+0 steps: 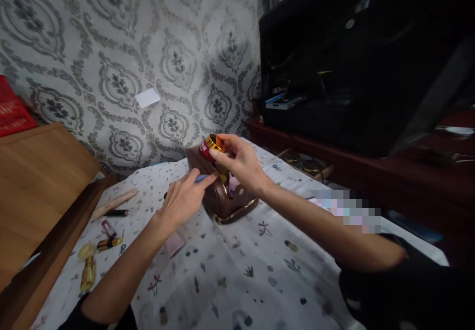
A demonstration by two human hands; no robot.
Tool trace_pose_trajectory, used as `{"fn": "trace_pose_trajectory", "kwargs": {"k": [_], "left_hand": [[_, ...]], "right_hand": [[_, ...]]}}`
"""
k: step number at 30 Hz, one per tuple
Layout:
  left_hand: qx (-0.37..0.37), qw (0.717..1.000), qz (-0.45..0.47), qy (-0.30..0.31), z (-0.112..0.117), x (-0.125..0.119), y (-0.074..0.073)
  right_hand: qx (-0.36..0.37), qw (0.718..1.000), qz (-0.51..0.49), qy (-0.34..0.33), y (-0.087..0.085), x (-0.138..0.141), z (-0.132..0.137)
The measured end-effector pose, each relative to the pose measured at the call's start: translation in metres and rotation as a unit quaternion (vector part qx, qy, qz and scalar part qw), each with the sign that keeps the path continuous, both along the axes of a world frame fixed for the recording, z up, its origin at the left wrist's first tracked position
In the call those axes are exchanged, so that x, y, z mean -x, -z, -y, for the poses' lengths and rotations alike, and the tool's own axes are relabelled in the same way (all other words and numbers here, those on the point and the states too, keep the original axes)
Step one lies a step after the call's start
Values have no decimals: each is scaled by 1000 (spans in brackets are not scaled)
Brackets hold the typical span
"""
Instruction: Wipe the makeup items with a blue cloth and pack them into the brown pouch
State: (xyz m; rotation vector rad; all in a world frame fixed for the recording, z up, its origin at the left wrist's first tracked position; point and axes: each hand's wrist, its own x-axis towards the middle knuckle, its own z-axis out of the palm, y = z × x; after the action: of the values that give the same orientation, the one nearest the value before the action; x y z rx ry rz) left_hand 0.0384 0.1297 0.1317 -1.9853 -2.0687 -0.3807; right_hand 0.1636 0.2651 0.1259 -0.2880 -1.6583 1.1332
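An open brown zippered pouch (230, 210) stands on the cloth-covered table, with yellow and pale pink items showing inside. Over its far end, my right hand (243, 164) grips a red jar with a gold band (206, 149) between thumb and fingers. My left hand (183, 196) is at the pouch's left side, its index finger reaching to the opening. A small blue item (201, 177) shows between that thumb and index finger; its kind is unclear. Partly behind my left forearm, a pale pink item (174, 244) lies on the cloth.
On the left lie a beige stick-like item (115, 204), a black pencil-like item (118, 212), a small pinkish tube (108, 228), a black-and-gold tube (109, 243) and a yellow-gold bottle (88, 274). A wooden panel (48, 171) borders the left; a large black screen (352, 72) stands right.
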Motion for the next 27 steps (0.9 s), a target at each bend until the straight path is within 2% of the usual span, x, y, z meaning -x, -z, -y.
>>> {"fn": "trace_pose_trajectory", "kwargs": {"k": [2, 5, 7, 9, 11, 18, 22, 27], "left_hand": [[38, 993, -107, -16, -2, -1, -2], [32, 991, -131, -14, 4, 5, 5], [8, 992, -123, -5, 10, 11, 12], [-18, 994, -112, 5, 14, 14, 18], [-38, 994, -99, 11, 15, 15, 23], [-54, 996, -66, 30, 12, 15, 29], [-58, 996, -53, 39, 12, 16, 30], [-59, 997, -42, 41, 12, 16, 31]], "right_hand": [[-15, 995, 86, 41, -2, 1, -19], [-73, 963, 246, 86, -2, 5, -33], [-140, 923, 345, 102, -1, 9, -35], [-225, 868, 431, 99, 1, 14, -33], [-295, 820, 483, 84, 2, 21, -30], [-425, 741, 517, 57, -1, 49, -28], [-463, 719, 511, 90, 1, 62, -39], [-486, 696, 517, 112, 16, 79, -51]]}}
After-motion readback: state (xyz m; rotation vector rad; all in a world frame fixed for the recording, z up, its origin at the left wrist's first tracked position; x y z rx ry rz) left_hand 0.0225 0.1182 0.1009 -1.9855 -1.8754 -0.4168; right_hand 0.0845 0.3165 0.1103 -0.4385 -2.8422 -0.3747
